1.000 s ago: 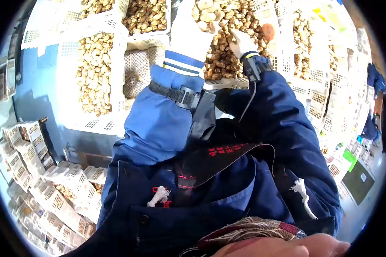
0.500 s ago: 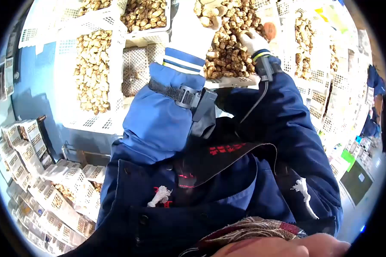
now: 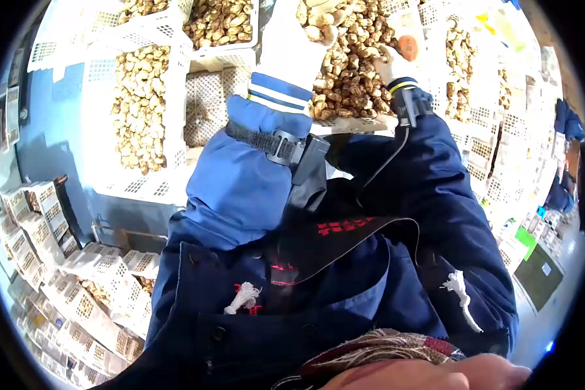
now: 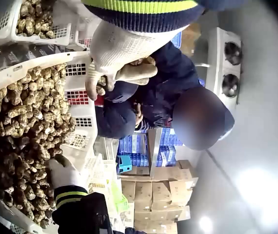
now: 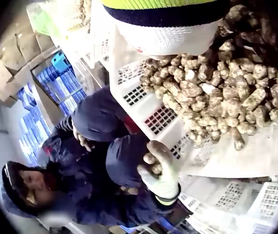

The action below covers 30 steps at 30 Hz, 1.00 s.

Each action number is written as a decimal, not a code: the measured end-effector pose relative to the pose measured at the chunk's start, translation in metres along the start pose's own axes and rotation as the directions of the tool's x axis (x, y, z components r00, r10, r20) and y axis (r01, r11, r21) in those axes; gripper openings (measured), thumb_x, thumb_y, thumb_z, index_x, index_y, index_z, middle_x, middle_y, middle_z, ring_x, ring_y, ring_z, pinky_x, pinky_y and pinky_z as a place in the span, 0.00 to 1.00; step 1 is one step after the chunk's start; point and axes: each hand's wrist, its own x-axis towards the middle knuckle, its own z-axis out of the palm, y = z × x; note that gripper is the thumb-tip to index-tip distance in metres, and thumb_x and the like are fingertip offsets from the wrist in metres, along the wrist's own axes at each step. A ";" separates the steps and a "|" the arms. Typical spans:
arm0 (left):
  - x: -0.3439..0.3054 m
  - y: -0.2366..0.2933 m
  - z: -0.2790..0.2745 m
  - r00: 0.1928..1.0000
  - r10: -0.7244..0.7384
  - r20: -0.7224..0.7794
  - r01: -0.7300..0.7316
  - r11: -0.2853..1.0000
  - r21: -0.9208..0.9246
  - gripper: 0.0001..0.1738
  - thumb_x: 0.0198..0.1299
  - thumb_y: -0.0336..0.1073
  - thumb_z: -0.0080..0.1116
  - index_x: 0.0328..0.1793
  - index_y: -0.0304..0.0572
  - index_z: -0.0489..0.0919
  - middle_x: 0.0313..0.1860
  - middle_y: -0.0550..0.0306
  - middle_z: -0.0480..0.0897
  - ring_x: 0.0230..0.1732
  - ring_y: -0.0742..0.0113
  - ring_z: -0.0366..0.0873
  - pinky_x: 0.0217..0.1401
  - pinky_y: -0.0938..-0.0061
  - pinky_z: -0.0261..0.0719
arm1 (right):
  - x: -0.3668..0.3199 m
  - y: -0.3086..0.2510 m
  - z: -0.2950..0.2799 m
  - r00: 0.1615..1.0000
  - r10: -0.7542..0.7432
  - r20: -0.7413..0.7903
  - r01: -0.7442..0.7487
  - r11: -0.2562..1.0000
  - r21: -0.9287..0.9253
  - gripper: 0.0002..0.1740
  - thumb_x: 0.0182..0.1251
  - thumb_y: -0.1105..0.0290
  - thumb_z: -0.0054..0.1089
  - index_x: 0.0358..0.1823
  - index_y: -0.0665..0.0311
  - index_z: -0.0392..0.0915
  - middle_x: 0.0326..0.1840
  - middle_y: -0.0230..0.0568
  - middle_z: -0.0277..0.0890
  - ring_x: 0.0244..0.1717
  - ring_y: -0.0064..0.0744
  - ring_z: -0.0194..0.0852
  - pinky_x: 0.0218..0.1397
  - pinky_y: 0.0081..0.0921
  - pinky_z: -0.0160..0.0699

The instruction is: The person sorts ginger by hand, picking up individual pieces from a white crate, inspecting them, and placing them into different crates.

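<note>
A wide white crate (image 3: 364, 123) holds a heap of knobbly brown-and-tan mushroom-like pieces (image 3: 351, 84). My left hand (image 4: 124, 51), in a white knit glove, curls its fingers round several of these pieces (image 5: 151, 163) beyond the crate's far rim. The gloved right hand (image 3: 390, 66) is at the right side of the heap, fingertips down at the pieces. From the left wrist, the right hand (image 4: 63, 174) appears low beside the crate wall, a dark piece at its fingertips; I cannot tell whether it pinches that piece. In its own wrist view its fingers are hidden.
A round orange-brown thing (image 3: 407, 47) lies by the right hand. More crates of similar pieces (image 3: 140, 110) stand to the left and right (image 3: 460, 71). Across the crate is another person in dark clothing (image 4: 153, 97). Cardboard boxes (image 4: 153, 195) are stacked farther back.
My right hand has moved right across the heap, from its middle to the crate's right side. The left hand stays nearly where it was, with pieces in it.
</note>
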 end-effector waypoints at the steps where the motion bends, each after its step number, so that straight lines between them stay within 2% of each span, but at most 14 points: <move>1: 0.000 0.000 0.002 0.999 0.027 0.017 -0.027 1.000 0.006 0.19 0.74 0.46 0.51 0.46 0.34 0.79 0.33 0.57 0.81 0.24 0.76 0.71 0.26 0.86 0.72 | -0.002 -0.010 0.002 0.997 -0.067 0.039 0.069 0.997 -0.034 0.32 0.67 0.48 0.54 0.72 0.48 0.70 0.63 0.50 0.78 0.62 0.50 0.78 0.65 0.40 0.76; 7: -0.010 -0.006 0.015 0.980 0.120 -0.156 -0.108 0.991 0.085 0.21 0.75 0.48 0.50 0.46 0.34 0.79 0.37 0.53 0.84 0.31 0.68 0.80 0.30 0.82 0.77 | 0.045 -0.026 0.068 0.975 -0.108 0.196 0.173 0.920 -0.352 0.30 0.67 0.53 0.53 0.70 0.52 0.68 0.63 0.49 0.78 0.62 0.54 0.78 0.63 0.47 0.77; 11: -0.006 0.005 0.009 0.986 0.010 0.166 -0.005 1.000 -0.029 0.22 0.75 0.50 0.50 0.47 0.34 0.79 0.37 0.53 0.84 0.30 0.69 0.77 0.31 0.79 0.78 | 0.039 -0.015 0.049 0.967 -0.133 0.218 0.195 0.936 -0.292 0.28 0.68 0.52 0.51 0.67 0.54 0.71 0.61 0.51 0.79 0.61 0.49 0.79 0.62 0.44 0.79; 12: -0.009 -0.006 0.010 0.991 0.124 -0.057 -0.120 0.990 0.068 0.20 0.74 0.48 0.51 0.47 0.35 0.79 0.37 0.54 0.83 0.29 0.71 0.76 0.32 0.79 0.77 | 0.031 -0.013 0.046 0.963 -0.121 0.242 0.196 0.929 -0.315 0.28 0.67 0.53 0.50 0.68 0.52 0.70 0.60 0.50 0.80 0.60 0.49 0.80 0.62 0.45 0.79; 13: 0.008 0.001 -0.024 0.969 -0.024 0.246 0.039 0.998 -0.053 0.17 0.73 0.45 0.54 0.50 0.36 0.79 0.38 0.55 0.83 0.33 0.69 0.78 0.38 0.77 0.80 | 0.030 -0.008 0.048 0.958 -0.116 0.263 0.203 0.920 -0.335 0.29 0.67 0.54 0.50 0.69 0.51 0.70 0.60 0.50 0.80 0.59 0.49 0.80 0.61 0.45 0.79; 16: 0.019 -0.032 -0.030 0.840 0.476 0.260 -0.492 0.465 0.736 0.19 0.67 0.29 0.55 0.62 0.34 0.73 0.53 0.46 0.81 0.53 0.58 0.81 0.55 0.69 0.82 | 0.044 0.004 0.061 0.951 -0.262 0.161 0.294 0.930 -0.220 0.22 0.68 0.60 0.47 0.62 0.53 0.75 0.58 0.54 0.80 0.57 0.56 0.80 0.60 0.49 0.78; 18: -0.001 -0.017 -0.013 0.941 0.311 0.136 -0.337 0.904 0.264 0.14 0.70 0.35 0.54 0.57 0.36 0.75 0.47 0.49 0.81 0.45 0.65 0.80 0.44 0.74 0.82 | 0.068 0.015 0.073 0.952 -0.183 0.244 0.257 0.912 -0.320 0.25 0.69 0.57 0.49 0.66 0.56 0.71 0.58 0.56 0.80 0.57 0.57 0.80 0.59 0.50 0.78; 20: -0.013 0.002 -0.011 0.952 0.235 0.196 -0.240 0.971 -0.001 0.14 0.73 0.42 0.53 0.52 0.37 0.76 0.42 0.53 0.81 0.36 0.72 0.79 0.33 0.79 0.81 | 0.041 0.001 0.053 0.965 -0.042 0.259 0.115 0.954 -0.275 0.23 0.69 0.57 0.48 0.62 0.55 0.73 0.58 0.53 0.81 0.57 0.51 0.82 0.62 0.46 0.77; 21: -0.024 0.018 -0.005 0.921 0.072 0.382 -0.009 0.986 -0.165 0.15 0.73 0.44 0.52 0.48 0.38 0.77 0.38 0.54 0.81 0.32 0.74 0.78 0.30 0.81 0.79 | 0.021 -0.007 0.036 0.977 0.014 0.213 0.034 0.975 -0.220 0.26 0.69 0.54 0.50 0.66 0.55 0.71 0.59 0.54 0.80 0.57 0.48 0.82 0.63 0.44 0.77; 23: -0.064 0.034 0.029 0.980 0.172 -0.105 -0.177 0.983 -0.040 0.15 0.72 0.45 0.53 0.39 0.41 0.78 0.28 0.59 0.78 0.25 0.74 0.72 0.33 0.77 0.80 | 0.004 0.000 0.033 0.993 0.105 0.061 -0.098 0.990 -0.106 0.29 0.70 0.51 0.52 0.67 0.57 0.72 0.59 0.56 0.79 0.57 0.48 0.81 0.64 0.41 0.77; 26: -0.078 0.076 -0.007 0.866 0.304 0.397 -0.302 0.951 -0.069 0.14 0.68 0.43 0.58 0.46 0.37 0.78 0.35 0.57 0.82 0.28 0.72 0.76 0.28 0.84 0.76 | -0.002 0.050 0.032 0.958 -0.285 -0.040 0.259 0.795 0.549 0.16 0.77 0.55 0.49 0.49 0.58 0.79 0.39 0.39 0.82 0.42 0.33 0.82 0.42 0.28 0.79; 27: -0.104 0.098 0.006 0.790 0.120 0.601 0.037 0.970 -0.242 0.18 0.64 0.40 0.64 0.52 0.34 0.76 0.41 0.54 0.85 0.30 0.70 0.80 0.22 0.89 0.73 | -0.036 0.016 -0.005 0.940 -0.171 0.296 -0.186 0.473 0.861 0.14 0.77 0.56 0.49 0.44 0.56 0.79 0.33 0.31 0.80 0.34 0.24 0.79 0.34 0.22 0.76; 28: -0.124 0.115 -0.009 0.901 0.370 0.226 -0.314 0.916 -0.250 0.18 0.66 0.43 0.61 0.51 0.35 0.79 0.44 0.52 0.85 0.35 0.68 0.82 0.34 0.82 0.77 | -0.051 0.005 -0.009 0.936 -0.207 0.286 -0.211 0.321 0.923 0.13 0.78 0.56 0.49 0.42 0.55 0.77 0.31 0.28 0.77 0.29 0.20 0.73 0.29 0.18 0.69; 30: -0.156 0.155 -0.038 0.728 0.595 -0.340 -0.594 0.795 0.122 0.19 0.69 0.45 0.58 0.53 0.36 0.80 0.48 0.49 0.85 0.40 0.66 0.83 0.47 0.74 0.82 | -0.089 -0.010 -0.028 0.926 -0.273 0.261 -0.263 0.029 0.964 0.11 0.76 0.57 0.53 0.40 0.54 0.77 0.28 0.25 0.72 0.22 0.17 0.64 0.22 0.16 0.60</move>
